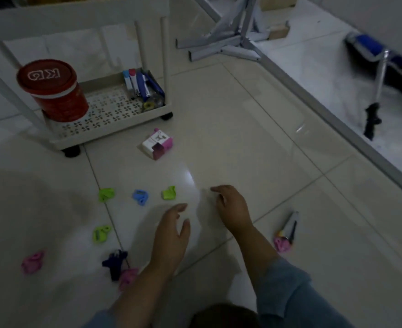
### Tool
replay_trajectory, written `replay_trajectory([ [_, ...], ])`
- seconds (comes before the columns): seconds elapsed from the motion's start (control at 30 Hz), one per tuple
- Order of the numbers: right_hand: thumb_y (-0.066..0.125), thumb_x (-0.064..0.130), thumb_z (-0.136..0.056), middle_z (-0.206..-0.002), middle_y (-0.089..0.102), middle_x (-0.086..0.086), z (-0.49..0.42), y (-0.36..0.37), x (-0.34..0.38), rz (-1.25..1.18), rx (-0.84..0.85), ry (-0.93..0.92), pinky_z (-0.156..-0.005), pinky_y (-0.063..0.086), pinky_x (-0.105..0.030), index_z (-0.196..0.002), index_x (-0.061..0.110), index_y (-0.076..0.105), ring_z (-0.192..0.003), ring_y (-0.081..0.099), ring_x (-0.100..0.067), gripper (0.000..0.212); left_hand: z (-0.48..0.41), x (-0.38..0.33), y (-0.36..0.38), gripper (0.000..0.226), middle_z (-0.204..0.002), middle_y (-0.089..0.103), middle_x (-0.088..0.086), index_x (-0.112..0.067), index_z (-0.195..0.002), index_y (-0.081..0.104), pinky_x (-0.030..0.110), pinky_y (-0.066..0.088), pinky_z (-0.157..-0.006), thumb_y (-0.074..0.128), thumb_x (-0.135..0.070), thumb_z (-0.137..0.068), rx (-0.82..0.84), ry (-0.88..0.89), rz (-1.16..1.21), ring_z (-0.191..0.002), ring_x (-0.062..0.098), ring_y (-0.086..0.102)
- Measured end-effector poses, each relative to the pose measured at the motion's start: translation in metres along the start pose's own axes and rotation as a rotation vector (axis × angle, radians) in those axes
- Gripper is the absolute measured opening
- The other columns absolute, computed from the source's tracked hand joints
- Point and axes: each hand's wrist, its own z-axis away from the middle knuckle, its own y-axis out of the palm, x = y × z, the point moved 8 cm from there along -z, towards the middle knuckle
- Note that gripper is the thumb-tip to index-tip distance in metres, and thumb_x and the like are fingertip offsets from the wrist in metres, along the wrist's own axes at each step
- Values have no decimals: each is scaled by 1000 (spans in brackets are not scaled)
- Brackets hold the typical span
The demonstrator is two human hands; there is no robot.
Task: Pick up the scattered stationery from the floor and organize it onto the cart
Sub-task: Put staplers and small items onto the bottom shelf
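Small stationery pieces lie scattered on the tiled floor: green pieces (106, 194) (169, 192) (101, 233), a blue one (140, 196), pink ones (32, 261) (128, 277) (282, 243), a dark blue item (114, 262) and a white-and-pink box (157, 144). My left hand (171, 235) hovers over the floor with loose fingers, holding nothing. My right hand (233, 207) is beside it, fingers slightly curled, empty. The white cart (105, 127) stands ahead on the left; its bottom shelf holds several pens and markers (143, 87).
A red round tin (53, 91) sits on the cart's bottom shelf. A grey metal stand (230, 43) is on the floor behind. A raised ledge (337, 119) runs along the right, with a blue roller tool (370, 50) past it.
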Motion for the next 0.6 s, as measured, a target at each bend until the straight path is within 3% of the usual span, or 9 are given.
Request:
replay_trajectory([
  [0.03,48,3,-84,-106,66,-16,18,-21,-8,-21,-110,14,-87,35,-13,-103,3,68,-99,61,-30,27,11,-4,17,30,-115,54,-9,-18,-121,54,16,37,-86,53,-10,-92,73,34,-39,-107,13,54],
  [0.1,45,7,-80,-103,66,-15,51,-58,-35,-29,-303,79,-90,38,-21,-99,5,69,-99,60,-31,30,29,-16,48,33,-120,57,-6,-19,-125,52,14,38,-87,51,-10,-92,226,109,-114,-105,11,54],
  [0.17,44,9,-79,-104,64,-17,78,-89,-63,7,-429,170,-95,42,-31,-101,5,69,-100,58,-34,33,43,-28,82,43,-135,49,-1,-20,-134,44,20,36,-99,47,-8,-93,401,189,-238,-119,15,48],
  [0.23,49,0,-79,-112,59,-21,97,-111,-90,33,-473,256,-90,47,-26,-106,3,67,-104,56,-38,33,56,-42,115,54,-151,31,1,-19,-143,33,24,26,-111,39,0,-92,574,300,-399,-137,18,32],
  [0.3,55,-12,-75,-133,48,-18,105,-118,-112,41,-345,347,-94,47,-31,-119,5,60,-122,44,-38,48,66,-56,145,63,-158,13,0,-20,-146,26,27,14,-117,34,7,-89,695,440,-592,-145,17,15],
  [0.37,47,-15,-79,-153,25,-4,107,-116,-122,202,-142,323,-108,33,-40,-135,15,46,-138,25,-31,64,67,-61,166,63,-159,1,-1,-22,-148,19,33,6,-118,35,2,-92,749,545,-829,-147,19,3],
  [0.47,34,-10,-87,-155,-5,10,103,-109,-125,436,147,189,-112,27,-37,-146,28,22,-145,6,-23,71,55,-50,180,55,-159,-2,3,-19,-149,14,43,2,-117,32,-9,-98,793,537,-1112,-146,25,-3],
  [0.53,29,1,-95,-157,-5,9,97,-108,-130,529,227,185,-112,25,-36,-147,31,19,-146,2,-20,61,48,-47,179,51,-159,3,7,-14,-148,17,47,3,-117,31,-8,-99,805,562,-1231,-146,31,-2],
  [0.6,32,14,-99,-157,11,6,88,-108,-129,599,211,135,-111,25,-32,-144,28,29,-145,9,-20,47,42,-45,174,49,-156,12,11,-10,-146,22,47,2,-118,32,-7,-98,781,572,-1263,-145,34,3],
])
